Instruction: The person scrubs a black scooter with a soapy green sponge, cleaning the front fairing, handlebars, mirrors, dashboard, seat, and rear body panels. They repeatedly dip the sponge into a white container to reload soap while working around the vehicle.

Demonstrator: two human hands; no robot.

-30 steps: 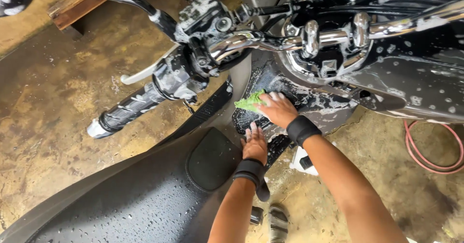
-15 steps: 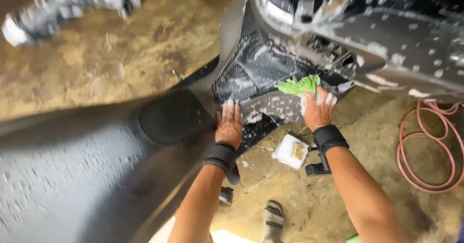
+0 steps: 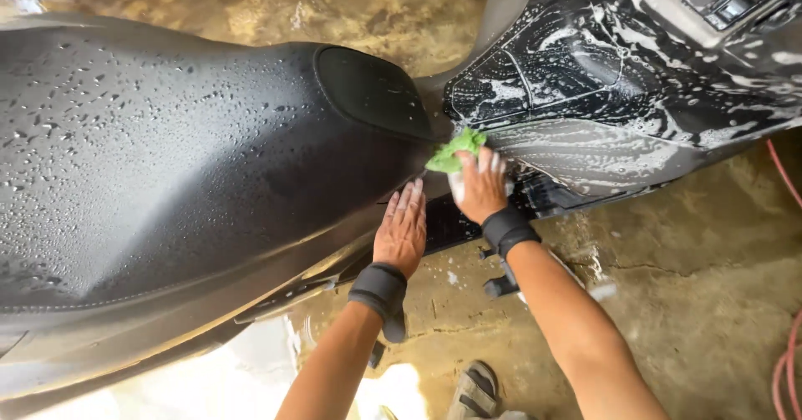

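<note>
Nearest to us, a sandalled foot (image 3: 474, 391) stands on the wet concrete floor (image 3: 693, 303), and our two forearms, each with a black wristband, reach up from it. Our left hand (image 3: 402, 232) lies flat with fingers spread against the motorcycle's side just under the wet black seat (image 3: 167, 161), while our right hand (image 3: 479, 188) presses a green sponge (image 3: 455, 150) under its fingers. The sponge sits where the seat meets the soapy black body panel (image 3: 585, 94); beyond, a red hose (image 3: 785, 186) lies at the right edge.
</note>
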